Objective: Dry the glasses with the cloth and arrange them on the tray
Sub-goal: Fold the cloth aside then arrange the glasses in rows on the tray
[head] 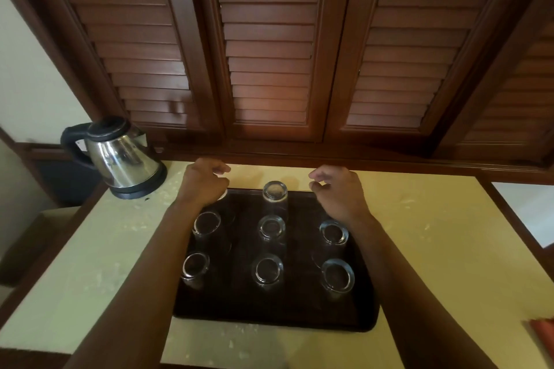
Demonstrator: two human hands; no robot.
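Home pantry nook: kettle (pixel 120 156), louvred cupboard doors (pixel 269 39).

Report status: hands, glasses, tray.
Left hand and right hand empty, over tray far edge. Seven glasses on tray. Nothing blocking.

Glasses (pixel 269 271) in rows on tray (pixel 269 316); kettle (pixel 120 156) behind-left on counter (pixel 434 249).

Steel electric kettle (pixel 120 156) with black handle and lid, far left on pale yellow counter (pixel 434 249) | dark louvred wooden doors (pixel 269 54) across far wall | red-orange object (pixel 544 331), near right edge, partly out of view
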